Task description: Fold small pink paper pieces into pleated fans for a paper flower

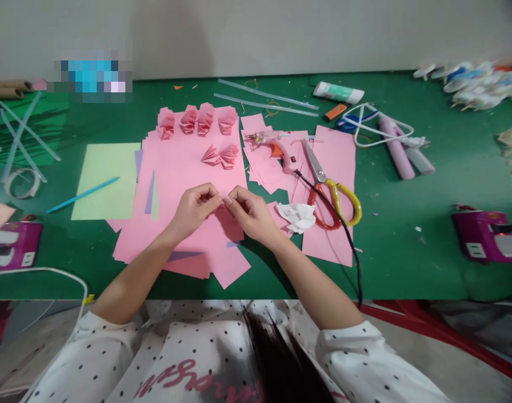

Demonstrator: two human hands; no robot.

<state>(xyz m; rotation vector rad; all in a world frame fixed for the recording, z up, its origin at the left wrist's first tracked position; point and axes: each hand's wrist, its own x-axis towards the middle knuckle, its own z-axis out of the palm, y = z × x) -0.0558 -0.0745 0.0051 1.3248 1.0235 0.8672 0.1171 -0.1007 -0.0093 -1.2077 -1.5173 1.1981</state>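
Observation:
My left hand (197, 208) and my right hand (248, 214) meet fingertip to fingertip above a stack of pink paper sheets (150, 238). The thumbs and forefingers of both are pinched closed. Whatever lies between them is too small and too covered by the fingers to make out. Just beyond my hands rests a pleated pink paper piece (220, 157), spread like a bow. Several folded pink paper pieces (204, 120) stand in a row along the far edge of the stack.
Right of my hands lie a crumpled white tissue (297, 216), scissors (335, 198) and a pink glue gun (277, 146) with a black cord. Pale green paper (102, 193) with a blue pen (83, 195) is on the left. Clear glue sticks (266, 105) lie at the back.

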